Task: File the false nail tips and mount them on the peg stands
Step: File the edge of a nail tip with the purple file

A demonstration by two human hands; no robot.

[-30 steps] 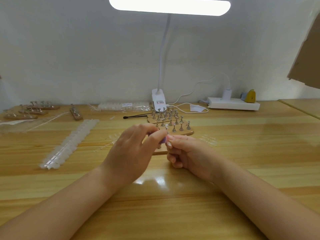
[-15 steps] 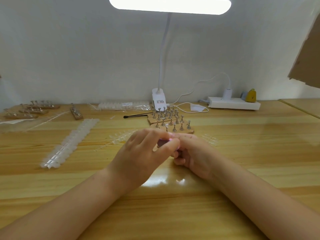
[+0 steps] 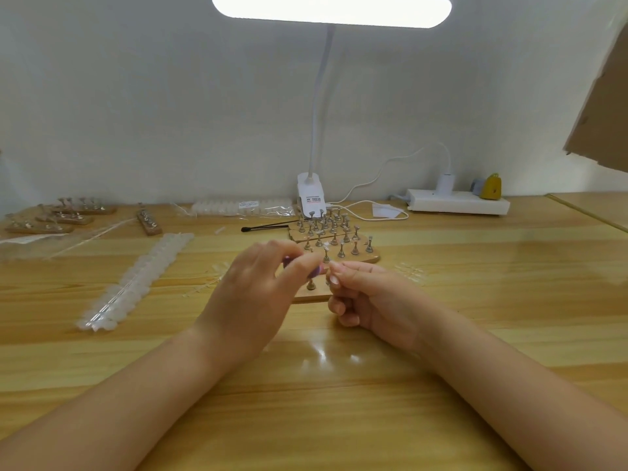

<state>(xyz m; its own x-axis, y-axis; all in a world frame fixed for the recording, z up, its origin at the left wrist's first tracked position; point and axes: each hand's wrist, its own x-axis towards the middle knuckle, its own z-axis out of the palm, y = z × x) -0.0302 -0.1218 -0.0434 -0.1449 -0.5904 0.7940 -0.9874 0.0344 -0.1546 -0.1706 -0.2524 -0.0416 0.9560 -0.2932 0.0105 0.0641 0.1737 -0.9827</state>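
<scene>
My left hand [image 3: 251,294] grips a small purple nail file [image 3: 313,271], its tip showing between thumb and fingers. My right hand [image 3: 370,297] pinches a tiny clear false nail tip [image 3: 327,247] at its fingertips, right beside the file. Just behind and under both hands lies a wooden peg stand [image 3: 311,294] with small metal pegs. More wooden peg stands [image 3: 339,239] with several metal pegs sit further back at the centre.
A long strip of clear nail tips [image 3: 136,283] lies to the left. More peg stands [image 3: 57,217] sit far left. Loose clear tips [image 3: 409,270] lie on the right. A clip lamp [image 3: 311,195], black tool [image 3: 265,228] and power strip [image 3: 457,200] stand at the back.
Both hands dipped down and together half a second ago, then rose again. The file and the nail tip are back up near the pegs, fingertips touching.
</scene>
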